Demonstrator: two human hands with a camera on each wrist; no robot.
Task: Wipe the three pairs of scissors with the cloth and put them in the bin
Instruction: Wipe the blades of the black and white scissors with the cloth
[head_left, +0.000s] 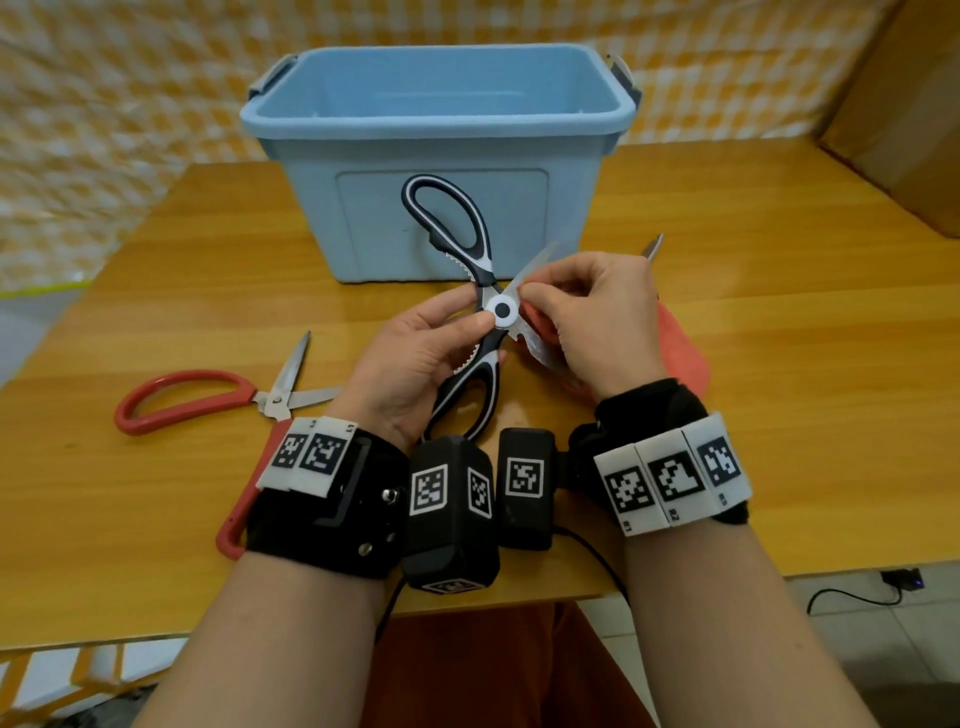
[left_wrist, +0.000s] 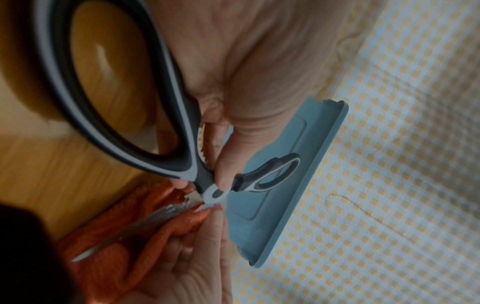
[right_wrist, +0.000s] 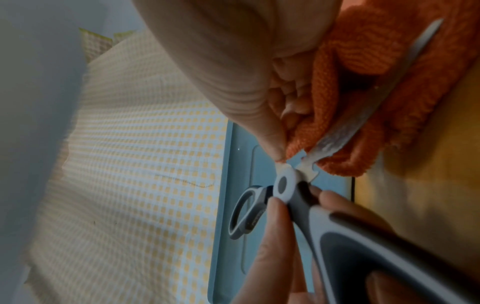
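My left hand (head_left: 485, 332) grips the black-and-white scissors (head_left: 501, 310) at the white pivot, thumb on top, with the pair spread open above the table in front of the blue bin (head_left: 436, 132). One handle loop points up toward the bin, the other down toward my wrist. My right hand (head_left: 535, 301) pinches the orange cloth (head_left: 680, 348) next to the pivot. In the wrist views the cloth (left_wrist: 109, 236) wraps one blade (left_wrist: 145, 222), and the cloth (right_wrist: 350, 61) lies under that blade (right_wrist: 363, 115). Red-handled scissors (head_left: 197, 397) lie open on the table at the left.
A metal blade tip (head_left: 652, 246) shows behind my right hand; the rest of it is hidden. The wooden table (head_left: 779, 364) ends near my wrists. A cardboard box (head_left: 904, 130) stands at the back right. A yellow checked sheet (head_left: 130, 104) hangs behind the bin.
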